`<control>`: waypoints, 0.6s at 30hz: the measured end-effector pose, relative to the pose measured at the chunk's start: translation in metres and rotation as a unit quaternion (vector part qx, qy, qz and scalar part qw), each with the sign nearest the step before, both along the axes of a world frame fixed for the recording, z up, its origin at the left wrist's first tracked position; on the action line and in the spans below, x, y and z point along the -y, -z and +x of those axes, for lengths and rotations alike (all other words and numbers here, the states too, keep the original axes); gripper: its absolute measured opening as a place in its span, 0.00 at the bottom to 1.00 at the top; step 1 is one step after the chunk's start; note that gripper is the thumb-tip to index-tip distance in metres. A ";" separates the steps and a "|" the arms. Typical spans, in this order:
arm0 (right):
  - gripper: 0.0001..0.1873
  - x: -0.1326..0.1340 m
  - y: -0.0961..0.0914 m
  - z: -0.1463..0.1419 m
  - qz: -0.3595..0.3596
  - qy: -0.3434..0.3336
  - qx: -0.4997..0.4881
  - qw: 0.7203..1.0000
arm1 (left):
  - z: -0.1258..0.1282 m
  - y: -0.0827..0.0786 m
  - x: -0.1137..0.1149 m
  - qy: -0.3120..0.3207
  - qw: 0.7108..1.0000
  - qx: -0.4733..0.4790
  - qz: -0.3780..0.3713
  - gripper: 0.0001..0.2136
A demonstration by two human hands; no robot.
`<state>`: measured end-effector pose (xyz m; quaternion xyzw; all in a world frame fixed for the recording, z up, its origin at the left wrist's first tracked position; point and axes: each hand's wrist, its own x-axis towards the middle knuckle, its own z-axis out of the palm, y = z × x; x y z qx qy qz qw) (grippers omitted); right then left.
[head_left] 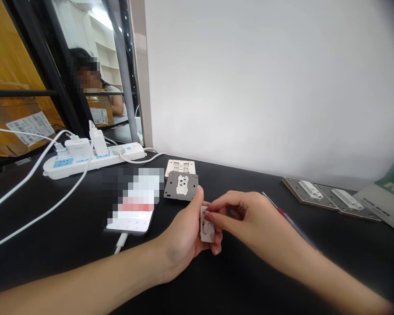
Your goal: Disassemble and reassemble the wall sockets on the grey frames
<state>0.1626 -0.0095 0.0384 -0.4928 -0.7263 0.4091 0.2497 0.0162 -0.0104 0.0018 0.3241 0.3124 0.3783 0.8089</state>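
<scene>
So, pale plate is clasped by left hand; pinch by right hand can't be confirmed; could be tipped loose by off-centre pressing.

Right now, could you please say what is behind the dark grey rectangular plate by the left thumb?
A cream rectangular plate with openings shows behind the grey plate; its near part is covered.

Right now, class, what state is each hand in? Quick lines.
Left hand: closed, holding the small pale plate.
Right hand: curled at the plate's face; whether its grip holds anything cannot be told.
</scene>
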 end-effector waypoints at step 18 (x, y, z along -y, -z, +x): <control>0.16 -0.027 -0.026 0.070 0.107 0.114 0.138 0.978 | 0.001 -0.002 0.000 -0.020 0.998 -0.047 -0.032 0.23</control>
